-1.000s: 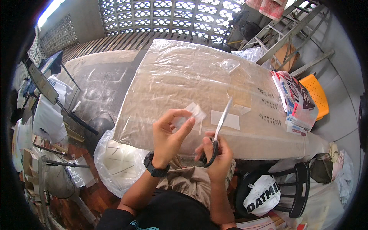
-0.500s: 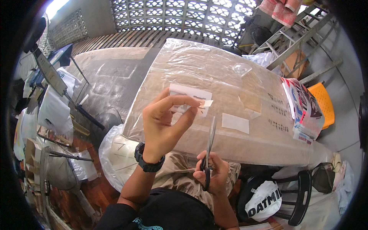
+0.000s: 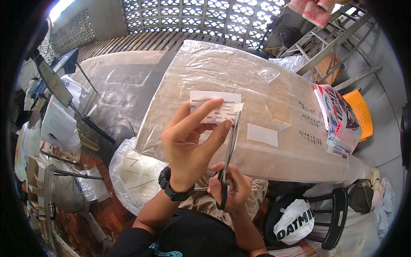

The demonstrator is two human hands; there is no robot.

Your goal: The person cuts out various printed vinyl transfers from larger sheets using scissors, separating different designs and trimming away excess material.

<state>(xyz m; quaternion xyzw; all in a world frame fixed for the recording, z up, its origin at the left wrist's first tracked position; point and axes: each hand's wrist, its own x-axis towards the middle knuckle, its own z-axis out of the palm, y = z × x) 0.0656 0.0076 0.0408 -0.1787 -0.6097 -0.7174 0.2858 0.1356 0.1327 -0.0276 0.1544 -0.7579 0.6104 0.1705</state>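
Left hand (image 3: 195, 141): fingers pinching printed paper (image 3: 227, 109). Right hand (image 3: 235, 187): fingers gripping scissors (image 3: 230, 153), newly raised to the paper's right edge, seemingly within cutting reach.

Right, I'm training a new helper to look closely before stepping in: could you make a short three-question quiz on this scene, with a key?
1. Multiple choice: Which hand holds the black-handled metal scissors?
A. Left
B. Right
C. Both

2. True or false: The white rectangular paper with dark printed marks lies with no hand touching it.

3. Fill in the blank: In the picture, the plain white paper rectangle lies to the ____ of the scissors.

Key:
1. B, the right hand.
2. False; the left hand holds it.
3. Right.
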